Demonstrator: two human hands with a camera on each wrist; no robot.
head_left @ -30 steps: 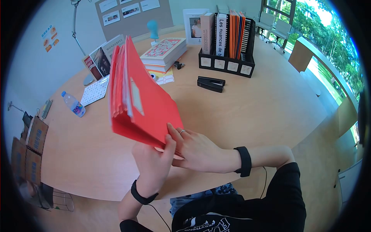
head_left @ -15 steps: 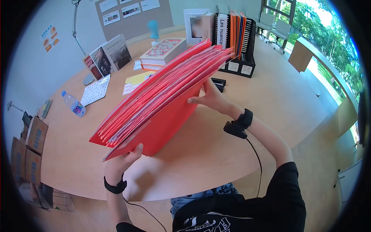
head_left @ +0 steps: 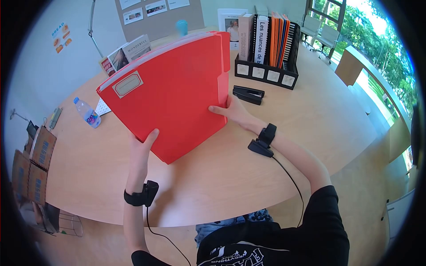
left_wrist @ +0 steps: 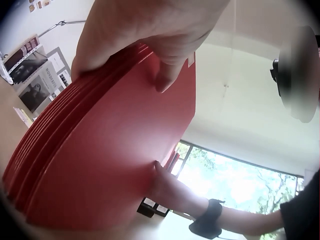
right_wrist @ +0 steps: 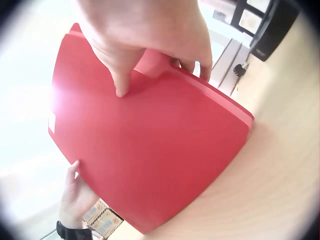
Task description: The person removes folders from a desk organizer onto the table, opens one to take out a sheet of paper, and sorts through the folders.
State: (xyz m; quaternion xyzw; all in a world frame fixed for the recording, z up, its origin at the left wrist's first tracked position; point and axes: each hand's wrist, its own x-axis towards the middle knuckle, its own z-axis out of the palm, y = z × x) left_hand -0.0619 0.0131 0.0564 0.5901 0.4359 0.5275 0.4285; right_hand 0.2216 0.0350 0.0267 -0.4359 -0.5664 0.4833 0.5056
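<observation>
Half a second ago the stack of red folders (head_left: 171,93) lay fanned and tilted flat; now I've swung it upright, broad face toward me, its lower corner down near the counter (head_left: 288,128), probably to square the edges. My left hand (head_left: 141,146) pinches the lower-left edge, thumb on the front. My right hand (head_left: 233,111) clasps the right edge, fingers curled behind. Whether that corner actually touches the wood, I can't tell. The black stapler (head_left: 248,94) sits just beyond my right hand.

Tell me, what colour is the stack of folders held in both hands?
Red folders; head view shows it best.
</observation>
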